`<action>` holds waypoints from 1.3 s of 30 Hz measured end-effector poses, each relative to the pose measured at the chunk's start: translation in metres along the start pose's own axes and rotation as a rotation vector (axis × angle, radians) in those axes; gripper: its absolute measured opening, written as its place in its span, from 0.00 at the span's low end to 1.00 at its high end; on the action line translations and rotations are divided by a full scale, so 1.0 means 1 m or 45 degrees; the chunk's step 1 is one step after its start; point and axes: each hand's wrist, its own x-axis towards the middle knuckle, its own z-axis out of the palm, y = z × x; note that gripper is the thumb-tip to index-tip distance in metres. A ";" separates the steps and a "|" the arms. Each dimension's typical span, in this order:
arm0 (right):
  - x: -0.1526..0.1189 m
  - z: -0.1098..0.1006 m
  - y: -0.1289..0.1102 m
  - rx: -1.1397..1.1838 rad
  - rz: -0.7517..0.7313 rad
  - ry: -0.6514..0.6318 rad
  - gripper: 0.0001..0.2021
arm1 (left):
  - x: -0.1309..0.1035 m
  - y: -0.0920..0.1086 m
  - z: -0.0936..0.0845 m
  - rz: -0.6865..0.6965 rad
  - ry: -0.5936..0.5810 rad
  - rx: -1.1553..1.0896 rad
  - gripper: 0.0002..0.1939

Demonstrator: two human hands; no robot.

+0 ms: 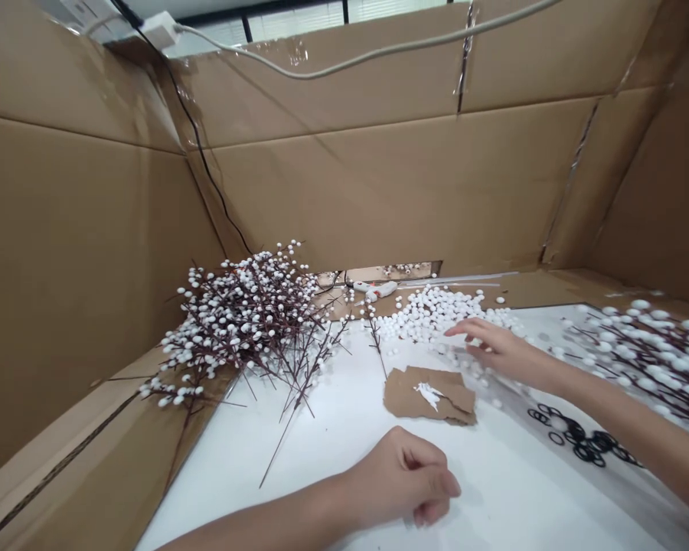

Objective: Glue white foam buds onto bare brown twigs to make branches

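Observation:
My left hand [405, 478] rests on the white tabletop [344, 448] at the lower middle, its fingers curled in. Whatever it may hold is hidden. Over the near right edge of a heap of small white foam balls [430, 312], my right hand [485, 344] reaches with fingers stretched and apart, holding nothing. Between the hands lies a torn piece of cardboard [402, 398] with a smear of white stuff [429, 395] on it, which looks like glue. A single dark twig [377, 340] with white balls points toward the cardboard's back edge.
A big pile of white-berry branches [246, 306] stands at the left. More such branches [654, 352] lie at the right, behind black rings [586, 444]. A white glue gun [374, 290] lies at the back. Cardboard walls [367, 176] surround the table; a cable [321, 74] hangs above.

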 end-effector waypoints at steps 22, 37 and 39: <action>0.023 -0.005 0.016 1.369 0.569 0.236 0.07 | -0.003 0.000 -0.004 -0.044 -0.137 0.113 0.22; 0.014 -0.034 0.050 0.998 0.675 0.322 0.10 | -0.002 0.003 -0.001 -0.129 -0.110 0.259 0.21; 0.010 -0.039 0.052 0.807 0.664 0.329 0.09 | -0.002 0.004 -0.001 -0.126 -0.081 0.276 0.21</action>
